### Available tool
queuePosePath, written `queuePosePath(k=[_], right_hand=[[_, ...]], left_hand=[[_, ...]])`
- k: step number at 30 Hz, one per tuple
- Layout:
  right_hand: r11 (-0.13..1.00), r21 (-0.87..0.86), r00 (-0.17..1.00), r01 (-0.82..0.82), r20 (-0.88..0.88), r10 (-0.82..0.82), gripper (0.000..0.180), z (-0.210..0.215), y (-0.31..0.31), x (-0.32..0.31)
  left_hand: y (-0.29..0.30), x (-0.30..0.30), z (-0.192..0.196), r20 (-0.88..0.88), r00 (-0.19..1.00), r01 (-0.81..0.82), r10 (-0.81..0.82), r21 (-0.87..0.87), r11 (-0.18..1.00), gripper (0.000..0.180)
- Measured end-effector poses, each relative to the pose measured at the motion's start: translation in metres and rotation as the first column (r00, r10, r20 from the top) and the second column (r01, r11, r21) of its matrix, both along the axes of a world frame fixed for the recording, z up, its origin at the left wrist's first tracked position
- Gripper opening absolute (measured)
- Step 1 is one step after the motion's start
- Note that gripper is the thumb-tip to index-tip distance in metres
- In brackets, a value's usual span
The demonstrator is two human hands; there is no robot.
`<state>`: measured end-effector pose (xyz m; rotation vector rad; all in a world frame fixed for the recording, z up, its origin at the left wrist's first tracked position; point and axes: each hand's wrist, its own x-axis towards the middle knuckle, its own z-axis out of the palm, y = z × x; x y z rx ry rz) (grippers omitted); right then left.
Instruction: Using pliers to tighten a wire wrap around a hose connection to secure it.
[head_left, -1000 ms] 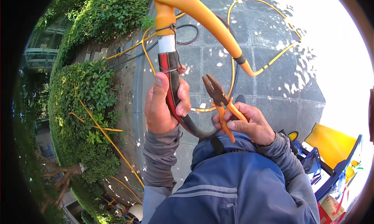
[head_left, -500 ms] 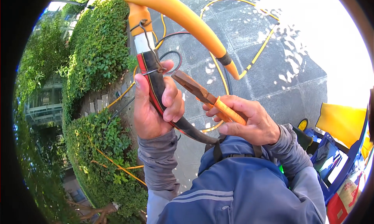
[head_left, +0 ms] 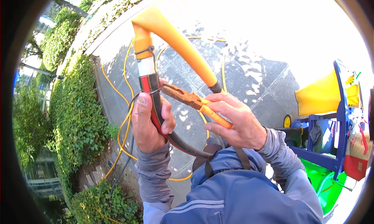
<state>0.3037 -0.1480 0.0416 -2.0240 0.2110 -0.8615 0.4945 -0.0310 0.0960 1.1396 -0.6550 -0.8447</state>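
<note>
My left hand (head_left: 150, 122) is wrapped round a black hose (head_left: 181, 145) with a red stripe, thumb up along its side. A pale, silvery pipe piece (head_left: 146, 67) joins its upper end to a yellow-orange sleeve (head_left: 183, 49), which folds over at the top and hangs down to the right. Dark wire (head_left: 145, 50) is twisted round the sleeve's lower end, and a thin wire loop (head_left: 155, 91) circles the hose just above my thumb. In my right hand (head_left: 239, 122) are rusty pliers (head_left: 183, 96) with orange grips; their jaw tips meet the loop's right side.
Yellow hose (head_left: 125, 126) lies in loops over grey paving (head_left: 269, 82). A leafy hedge (head_left: 78, 107) borders the left. To the right stands a blue-framed cart (head_left: 339, 119) with a yellow bag (head_left: 316, 94), near a bright green bin (head_left: 321, 185).
The pliers have moved left and their tips now touch the wire at the hose. My left hand still grips the hose. The whole view has shifted, showing more of the cart.
</note>
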Motion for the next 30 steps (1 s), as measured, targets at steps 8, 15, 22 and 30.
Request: queuePosePath(k=[8, 15, 22, 30], right_hand=[[0.976, 0.202, 0.989, 0.081, -0.139, -0.053, 0.036, -0.039, 0.026, 0.000], [0.892, 0.436, 0.963, 0.118, -0.268, 0.004, 0.035, -0.083, 0.022, -0.005], [0.867, 0.488, 0.966, 0.098, -0.255, 0.034, 0.032, -0.108, -0.077, 0.003], [0.713, 0.664, 0.963, 0.225, -0.263, -0.059, 0.034, -0.081, -0.219, 0.027]], left_hand=[[-0.038, 0.141, 0.015, 0.275, 0.909, -0.303, 0.313, -0.080, 0.950, 0.047], [-0.076, 0.242, 0.065, 0.453, 0.712, -0.528, 0.537, -0.159, 0.834, 0.041], [-0.153, 0.286, 0.093, 0.658, 0.535, -0.640, 0.530, -0.093, 0.762, 0.037], [-0.281, 0.200, 0.085, 0.811, 0.583, -0.378, -0.040, 0.315, 0.871, 0.026]])
